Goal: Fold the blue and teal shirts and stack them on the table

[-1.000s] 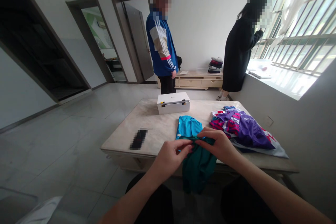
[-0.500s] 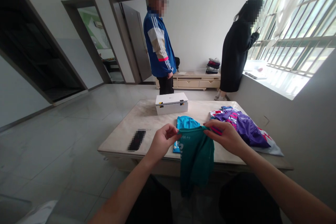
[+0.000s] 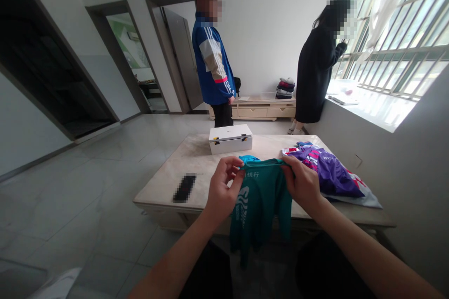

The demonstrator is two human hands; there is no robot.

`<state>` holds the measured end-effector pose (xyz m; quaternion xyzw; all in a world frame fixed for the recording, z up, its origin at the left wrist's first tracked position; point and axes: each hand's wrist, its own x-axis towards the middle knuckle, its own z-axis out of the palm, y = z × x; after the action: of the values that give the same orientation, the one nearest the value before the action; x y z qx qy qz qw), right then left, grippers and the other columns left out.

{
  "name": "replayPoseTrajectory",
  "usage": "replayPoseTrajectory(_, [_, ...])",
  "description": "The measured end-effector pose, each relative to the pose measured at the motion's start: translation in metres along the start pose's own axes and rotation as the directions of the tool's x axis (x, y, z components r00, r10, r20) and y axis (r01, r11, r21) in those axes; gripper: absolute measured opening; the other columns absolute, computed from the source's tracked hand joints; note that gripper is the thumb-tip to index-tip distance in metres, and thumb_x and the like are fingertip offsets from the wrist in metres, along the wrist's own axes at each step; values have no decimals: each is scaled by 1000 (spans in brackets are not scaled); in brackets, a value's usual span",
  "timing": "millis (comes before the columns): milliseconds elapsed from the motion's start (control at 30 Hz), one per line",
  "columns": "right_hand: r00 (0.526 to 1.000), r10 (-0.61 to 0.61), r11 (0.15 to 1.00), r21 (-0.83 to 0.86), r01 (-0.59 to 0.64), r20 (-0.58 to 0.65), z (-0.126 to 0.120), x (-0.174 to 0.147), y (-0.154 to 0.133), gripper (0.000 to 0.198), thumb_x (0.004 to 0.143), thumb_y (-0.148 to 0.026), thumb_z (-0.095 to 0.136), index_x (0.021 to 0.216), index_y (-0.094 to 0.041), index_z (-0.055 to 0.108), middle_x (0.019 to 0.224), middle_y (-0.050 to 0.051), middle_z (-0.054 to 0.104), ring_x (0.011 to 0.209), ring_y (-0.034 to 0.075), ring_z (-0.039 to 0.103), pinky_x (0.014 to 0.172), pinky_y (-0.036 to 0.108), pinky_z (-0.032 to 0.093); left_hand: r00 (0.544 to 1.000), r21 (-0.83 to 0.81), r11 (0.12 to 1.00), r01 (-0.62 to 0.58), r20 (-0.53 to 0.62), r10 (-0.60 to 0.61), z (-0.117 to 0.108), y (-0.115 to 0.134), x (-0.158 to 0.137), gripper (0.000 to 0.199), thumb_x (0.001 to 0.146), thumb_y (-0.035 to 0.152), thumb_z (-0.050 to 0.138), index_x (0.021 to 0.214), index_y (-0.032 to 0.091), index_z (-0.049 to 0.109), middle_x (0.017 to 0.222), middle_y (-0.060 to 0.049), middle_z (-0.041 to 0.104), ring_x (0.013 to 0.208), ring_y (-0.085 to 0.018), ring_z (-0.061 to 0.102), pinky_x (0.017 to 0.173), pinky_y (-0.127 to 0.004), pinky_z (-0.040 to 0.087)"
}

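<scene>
With the fingers of your left hand [image 3: 224,189] and right hand [image 3: 303,183], you pinch the green garment [image 3: 264,201] by its top edge, one hand at each end. It hangs at the near edge of the counter [image 3: 157,184], long axis running downward, pinched edge uppermost, white print [image 3: 242,202] facing you.

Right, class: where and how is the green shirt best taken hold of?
Probably pinch the green shirt at both ends of its top edge, coming from either side, as the left hand and right hand do: that edge runs nearly level between them, while the rest hangs limp below.
</scene>
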<state>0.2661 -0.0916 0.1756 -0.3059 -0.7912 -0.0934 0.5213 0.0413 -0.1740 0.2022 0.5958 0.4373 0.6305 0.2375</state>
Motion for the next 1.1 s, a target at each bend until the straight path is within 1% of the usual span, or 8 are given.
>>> replayPoseTrajectory(200, [957,-225,972,112,207,185,-9,19,13,21,103,-19,51,119,-22,63,97,6,75,75,16,71,64,25,47,995,-135,989,62,-68,-72,-9,-8,8,18,91,27,69,106,23,61,98,-2,64,88,-14,62,75,-22,48])
replayPoseTrajectory(400, [902,75,929,299,-218,426,-12,21,-2,18,103,-34,53,112,-24,65,89,2,73,75,17,67,68,27,48,955,-275,921,275,-35,-295,-2,-15,8,18,85,22,61,102,20,65,96,-2,65,88,-15,61,76,-23,48])
replayPoseTrajectory(500, [859,195,854,349,-386,473,-8,15,-12,20,102,-37,51,107,-23,65,86,1,69,75,17,63,69,27,48,917,-414,825,385,69,-393,6,-18,4,16,80,20,56,94,19,63,85,0,61,73,-12,56,65,-21,45])
replayPoseTrajectory(600, [842,281,774,410,-482,460,-3,9,-19,22,102,-40,51,102,-22,65,85,1,66,77,17,60,69,27,48,917,-452,801,393,130,-377,12,-21,1,23,76,21,52,96,18,63,84,-2,61,72,-14,55,64,-23,45])
replayPoseTrajectory(700, [841,325,742,435,-511,434,2,5,-26,22,102,-39,50,101,-22,64,82,1,65,73,17,58,67,27,47,912,-336,850,407,205,-355,16,-19,-2,35,87,35,47,112,18,64,102,-7,65,84,-18,60,68,-26,49])
replayPoseTrajectory(800, [863,287,805,383,-452,415,3,2,-31,20,101,-36,51,105,-22,65,86,2,69,76,18,62,70,28,47,938,-107,944,313,191,-289,19,-11,-6,47,98,53,41,125,22,63,121,-10,65,102,-23,62,80,-32,52])
replayPoseTrajectory(967, [923,163,936,242,-257,348,0,-3,-33,21,102,-31,49,115,-24,64,96,5,75,81,21,69,73,30,48,974,274,953,133,141,-177,24,0,-16,62,84,47,74,140,30,52,138,-8,59,115,-27,60,91,-36,50])
replayPoseTrajectory(1100, [938,66,977,171,-131,341,-4,-3,-30,24,104,-29,46,118,-26,65,99,7,75,84,22,71,73,30,48,978,328,943,54,174,-116,22,-3,-15,26,89,25,65,114,25,66,113,-5,68,103,-23,63,87,-32,50])
